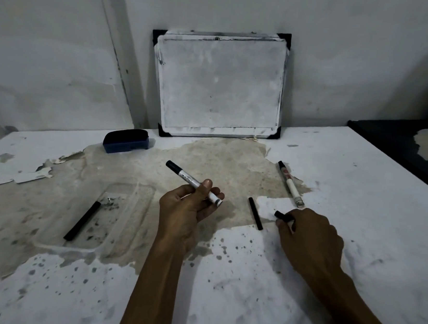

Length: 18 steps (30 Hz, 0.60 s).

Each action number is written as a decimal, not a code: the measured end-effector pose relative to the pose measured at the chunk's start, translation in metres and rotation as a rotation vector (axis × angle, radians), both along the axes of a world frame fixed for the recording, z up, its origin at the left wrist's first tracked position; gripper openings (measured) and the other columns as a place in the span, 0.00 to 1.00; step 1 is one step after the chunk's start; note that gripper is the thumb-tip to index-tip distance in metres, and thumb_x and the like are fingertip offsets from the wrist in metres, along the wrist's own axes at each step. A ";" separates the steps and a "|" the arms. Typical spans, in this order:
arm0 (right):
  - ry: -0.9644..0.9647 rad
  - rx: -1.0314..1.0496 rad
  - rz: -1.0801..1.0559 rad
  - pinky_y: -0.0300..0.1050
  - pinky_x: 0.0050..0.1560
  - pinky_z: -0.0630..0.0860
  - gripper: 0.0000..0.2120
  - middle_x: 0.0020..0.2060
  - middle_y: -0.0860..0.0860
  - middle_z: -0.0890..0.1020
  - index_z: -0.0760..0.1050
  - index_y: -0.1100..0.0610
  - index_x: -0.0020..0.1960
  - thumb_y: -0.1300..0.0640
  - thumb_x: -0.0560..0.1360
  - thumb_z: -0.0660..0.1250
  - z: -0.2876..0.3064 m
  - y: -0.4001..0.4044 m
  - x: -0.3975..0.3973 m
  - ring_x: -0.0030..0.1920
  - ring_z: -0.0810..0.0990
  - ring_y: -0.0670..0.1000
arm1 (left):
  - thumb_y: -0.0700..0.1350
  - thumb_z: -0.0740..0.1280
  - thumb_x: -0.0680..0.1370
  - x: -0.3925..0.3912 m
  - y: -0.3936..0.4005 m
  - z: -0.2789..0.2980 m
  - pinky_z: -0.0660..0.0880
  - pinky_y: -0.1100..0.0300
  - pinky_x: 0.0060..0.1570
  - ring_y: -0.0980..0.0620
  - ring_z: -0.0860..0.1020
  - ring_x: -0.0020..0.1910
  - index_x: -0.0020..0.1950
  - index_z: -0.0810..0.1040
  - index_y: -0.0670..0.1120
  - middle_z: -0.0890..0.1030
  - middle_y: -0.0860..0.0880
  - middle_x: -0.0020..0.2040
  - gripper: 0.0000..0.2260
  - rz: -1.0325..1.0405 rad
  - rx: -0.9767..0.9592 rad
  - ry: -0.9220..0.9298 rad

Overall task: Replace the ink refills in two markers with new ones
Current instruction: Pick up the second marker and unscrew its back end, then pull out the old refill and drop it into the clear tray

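Marker refills, mid-swap

So we're looking down at a worn white table (337, 229) with the paint peeled off across the middle. Our left hand (185, 208) is raised above it, fingers and thumb wrapped round a silver-and-white marker with a black cap (191, 182). That marker tilts up and away to the left, cap end farthest from us, open back end poking out past the fingers.

Our right hand (310, 241) is down at the table, fingertips pinched on a small black piece (282, 216). We can't tell if it's an end plug or a refill tip, most of it is hidden.

Just left of that hand lies a thin black refill stick (255, 213), flat on the table. A second white marker with red print (290, 183) lies beyond the right hand, its back end nearly at the knuckles. Far left, a longer black refill stick (82, 222) rests in a clear shallow plastic tray (135, 209).

Against the back wall lean a smudged whiteboard with black corners (220, 83) and, beside it on the table, a blue board eraser (126, 140).
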State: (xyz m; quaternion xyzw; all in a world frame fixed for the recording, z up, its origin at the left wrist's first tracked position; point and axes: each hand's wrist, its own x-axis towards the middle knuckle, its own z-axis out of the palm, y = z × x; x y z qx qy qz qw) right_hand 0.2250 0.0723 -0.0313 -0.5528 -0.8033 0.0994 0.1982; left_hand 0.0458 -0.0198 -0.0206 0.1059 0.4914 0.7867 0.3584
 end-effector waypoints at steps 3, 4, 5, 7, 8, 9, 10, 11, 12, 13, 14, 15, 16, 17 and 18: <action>0.034 -0.007 -0.003 0.46 0.41 0.76 0.12 0.42 0.50 0.82 0.79 0.52 0.48 0.45 0.76 0.63 -0.004 0.000 -0.001 0.43 0.81 0.55 | 0.36 0.72 0.75 0.001 0.002 -0.005 0.84 0.51 0.46 0.40 0.87 0.41 0.46 0.82 0.34 0.86 0.38 0.40 0.05 -0.003 -0.022 0.030; 0.040 -0.010 -0.005 0.46 0.41 0.76 0.12 0.43 0.50 0.82 0.79 0.51 0.48 0.45 0.76 0.63 -0.004 0.000 -0.001 0.44 0.81 0.55 | 0.36 0.72 0.75 0.001 0.002 -0.006 0.84 0.50 0.47 0.40 0.86 0.42 0.46 0.82 0.35 0.86 0.38 0.40 0.05 -0.002 -0.036 0.056; 0.045 -0.014 -0.005 0.46 0.42 0.75 0.11 0.45 0.50 0.81 0.79 0.51 0.49 0.45 0.76 0.63 -0.004 0.000 -0.001 0.46 0.81 0.55 | 0.36 0.72 0.75 0.001 0.002 -0.008 0.84 0.50 0.47 0.40 0.86 0.43 0.47 0.82 0.35 0.86 0.38 0.40 0.05 0.001 -0.055 0.090; 0.051 -0.018 -0.001 0.45 0.42 0.73 0.11 0.47 0.50 0.81 0.78 0.51 0.50 0.45 0.76 0.63 -0.004 -0.002 0.000 0.47 0.80 0.55 | 0.35 0.72 0.75 0.002 0.002 -0.012 0.84 0.48 0.47 0.39 0.85 0.43 0.47 0.83 0.35 0.86 0.38 0.41 0.04 0.016 -0.102 0.176; 0.052 -0.018 0.002 0.45 0.41 0.72 0.11 0.47 0.50 0.81 0.77 0.51 0.50 0.46 0.76 0.63 -0.004 -0.002 0.000 0.47 0.80 0.55 | 0.35 0.73 0.74 0.002 0.002 -0.015 0.84 0.46 0.47 0.39 0.85 0.44 0.47 0.83 0.36 0.86 0.38 0.41 0.03 0.031 -0.139 0.239; 0.056 -0.017 0.006 0.44 0.40 0.70 0.10 0.48 0.50 0.80 0.77 0.52 0.50 0.46 0.76 0.63 -0.005 -0.003 0.000 0.47 0.80 0.54 | 0.35 0.74 0.74 0.002 0.003 -0.019 0.83 0.44 0.47 0.37 0.85 0.43 0.46 0.84 0.37 0.86 0.38 0.41 0.03 0.047 -0.182 0.317; 0.058 -0.015 0.008 0.43 0.40 0.69 0.10 0.48 0.50 0.80 0.77 0.52 0.51 0.46 0.76 0.63 -0.005 -0.004 0.000 0.48 0.80 0.54 | 0.36 0.75 0.73 0.002 0.004 -0.021 0.83 0.42 0.47 0.37 0.85 0.43 0.45 0.84 0.38 0.86 0.39 0.40 0.03 0.061 -0.219 0.385; 0.058 -0.014 0.011 0.43 0.39 0.68 0.10 0.49 0.50 0.80 0.76 0.51 0.51 0.47 0.77 0.62 -0.005 -0.005 0.001 0.48 0.80 0.54 | 0.37 0.76 0.72 0.002 0.004 -0.023 0.83 0.40 0.47 0.37 0.85 0.42 0.44 0.85 0.39 0.86 0.39 0.39 0.03 0.073 -0.242 0.424; 0.058 -0.014 0.013 0.42 0.40 0.67 0.10 0.49 0.50 0.79 0.76 0.51 0.52 0.47 0.77 0.62 -0.006 -0.006 0.001 0.49 0.80 0.54 | 0.37 0.76 0.72 0.002 0.004 -0.023 0.82 0.39 0.47 0.38 0.86 0.41 0.44 0.85 0.40 0.87 0.39 0.39 0.02 0.084 -0.245 0.427; 0.057 -0.016 0.014 0.42 0.40 0.67 0.11 0.50 0.50 0.79 0.76 0.51 0.53 0.46 0.77 0.62 -0.006 -0.006 0.001 0.49 0.79 0.54 | 0.37 0.76 0.72 0.001 0.004 -0.022 0.82 0.38 0.48 0.38 0.85 0.41 0.43 0.85 0.40 0.86 0.39 0.39 0.02 0.088 -0.231 0.404; 0.058 -0.020 0.016 0.42 0.41 0.67 0.12 0.52 0.50 0.79 0.75 0.51 0.55 0.46 0.77 0.62 -0.006 -0.006 0.001 0.51 0.79 0.53 | 0.37 0.76 0.72 0.000 0.004 -0.021 0.82 0.38 0.49 0.38 0.85 0.41 0.43 0.85 0.40 0.86 0.39 0.39 0.02 0.087 -0.210 0.368; 0.066 -0.024 0.018 0.43 0.43 0.69 0.13 0.53 0.50 0.79 0.75 0.51 0.57 0.46 0.77 0.62 -0.007 -0.006 0.001 0.53 0.79 0.53 | 0.36 0.75 0.72 0.000 0.004 -0.020 0.82 0.39 0.51 0.38 0.85 0.42 0.44 0.85 0.39 0.86 0.39 0.40 0.02 0.085 -0.187 0.332; 0.077 -0.033 0.020 0.44 0.45 0.71 0.15 0.55 0.50 0.79 0.74 0.51 0.60 0.47 0.77 0.62 -0.006 -0.006 0.001 0.54 0.79 0.53 | 0.36 0.75 0.73 0.000 0.004 -0.019 0.82 0.40 0.52 0.39 0.85 0.42 0.45 0.85 0.39 0.86 0.39 0.40 0.02 0.083 -0.171 0.306; 0.093 -0.045 0.019 0.45 0.48 0.72 0.16 0.57 0.50 0.79 0.73 0.51 0.62 0.47 0.76 0.63 -0.006 -0.007 0.001 0.56 0.79 0.54 | 0.35 0.74 0.73 -0.001 0.003 -0.020 0.82 0.41 0.52 0.40 0.84 0.42 0.45 0.85 0.38 0.86 0.39 0.40 0.03 0.080 -0.157 0.284; 0.112 -0.060 0.018 0.46 0.50 0.73 0.18 0.58 0.50 0.78 0.71 0.51 0.64 0.47 0.76 0.64 -0.005 -0.007 0.001 0.57 0.78 0.54 | 0.35 0.74 0.73 0.000 0.003 -0.020 0.81 0.41 0.52 0.40 0.84 0.42 0.46 0.85 0.37 0.86 0.39 0.40 0.03 0.078 -0.146 0.258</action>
